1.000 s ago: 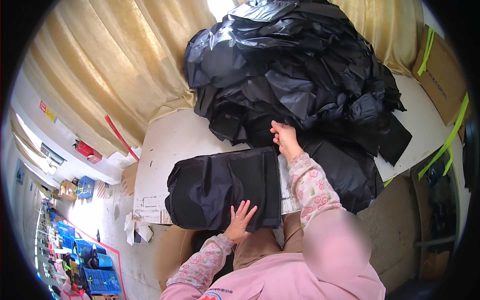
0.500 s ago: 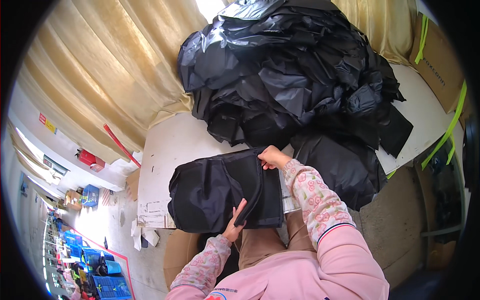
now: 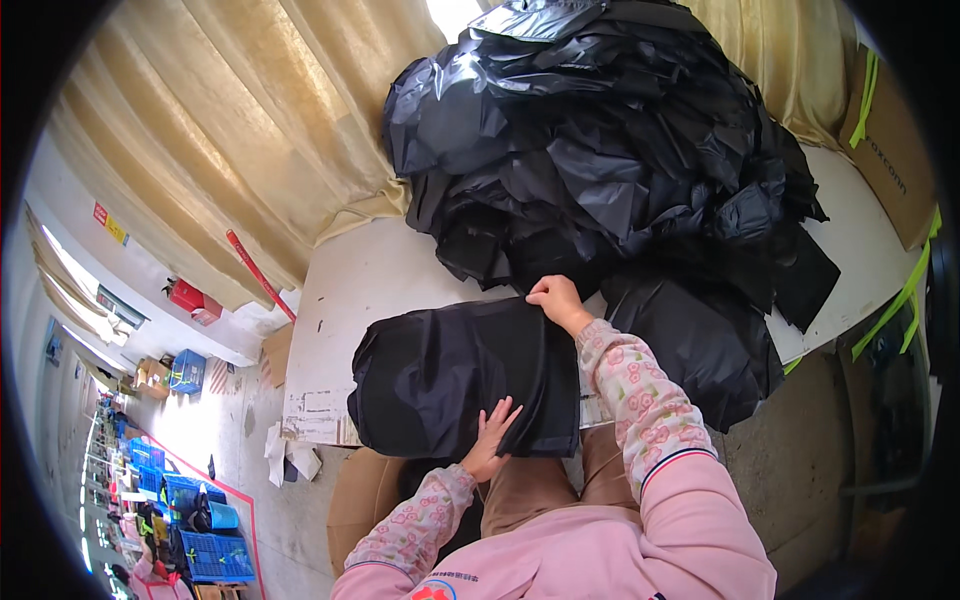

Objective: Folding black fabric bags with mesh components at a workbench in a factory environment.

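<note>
A folded black fabric piece [image 3: 430, 370] lies at the near edge of the white table. My left hand [image 3: 490, 440] rests on its near right part, fingers stretched out and slightly apart, holding nothing. At the far right corner of the fabric piece, my right hand [image 3: 555, 300] is closed in a pinch on the edge. Just beyond my hands rises a large heap of loose black fabric pieces [image 3: 600, 150]. Part of that heap [image 3: 695, 340] spills down to the right of my right forearm and hangs over the table's edge.
The white table [image 3: 360, 270] carries the heap. Tan curtains [image 3: 250, 130] hang behind it. A cardboard box [image 3: 890, 150] with yellow-green straps stands at the right. Blue crates [image 3: 215, 555] sit on the floor at the left, and a brown round-edged seat [image 3: 360, 500] is below the table.
My left hand has gone from holding up the fabric's folded edge to lying on it, and the raised flap is now flat. My right hand still pinches the far corner. The view has shifted slightly.
</note>
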`<state>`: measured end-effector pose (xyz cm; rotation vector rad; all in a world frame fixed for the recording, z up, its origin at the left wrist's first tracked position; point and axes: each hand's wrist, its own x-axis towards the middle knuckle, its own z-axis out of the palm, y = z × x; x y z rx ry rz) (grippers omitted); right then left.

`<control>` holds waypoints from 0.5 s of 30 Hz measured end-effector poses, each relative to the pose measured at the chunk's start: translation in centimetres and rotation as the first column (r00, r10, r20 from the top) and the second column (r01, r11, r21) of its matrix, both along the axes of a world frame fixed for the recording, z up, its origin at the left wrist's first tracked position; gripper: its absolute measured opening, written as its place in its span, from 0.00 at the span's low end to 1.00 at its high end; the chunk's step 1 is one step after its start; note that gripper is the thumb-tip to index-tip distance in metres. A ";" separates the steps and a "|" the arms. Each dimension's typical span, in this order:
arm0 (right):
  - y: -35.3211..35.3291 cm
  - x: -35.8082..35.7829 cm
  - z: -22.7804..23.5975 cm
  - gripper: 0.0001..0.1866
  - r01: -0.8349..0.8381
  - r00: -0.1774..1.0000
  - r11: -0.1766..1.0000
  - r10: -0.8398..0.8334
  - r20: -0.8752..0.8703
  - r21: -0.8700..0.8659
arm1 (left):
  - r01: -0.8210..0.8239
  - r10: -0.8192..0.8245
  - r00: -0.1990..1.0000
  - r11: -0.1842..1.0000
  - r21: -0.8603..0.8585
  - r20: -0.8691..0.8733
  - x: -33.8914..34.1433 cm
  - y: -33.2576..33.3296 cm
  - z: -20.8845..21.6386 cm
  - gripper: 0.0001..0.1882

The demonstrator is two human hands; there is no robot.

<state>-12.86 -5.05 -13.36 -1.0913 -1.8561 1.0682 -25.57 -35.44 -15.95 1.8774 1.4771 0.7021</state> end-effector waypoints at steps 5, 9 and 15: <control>-0.8 -0.7 1.8 0.09 0.074 0.984 0.997 -0.069 -0.162 0.026 | 0.012 -0.013 0.991 1.000 -0.005 -0.135 0.2 0.1 0.4 0.48; 2.3 2.8 4.3 0.08 0.296 0.828 0.945 -0.326 -0.455 -0.138 | 0.049 -0.050 0.982 0.999 -0.008 -0.184 1.0 0.4 1.0 0.49; -5.3 6.0 7.7 0.10 -0.056 0.998 0.769 0.050 0.026 0.637 | 0.001 0.012 0.966 0.999 0.048 -0.258 1.0 -0.2 0.7 0.49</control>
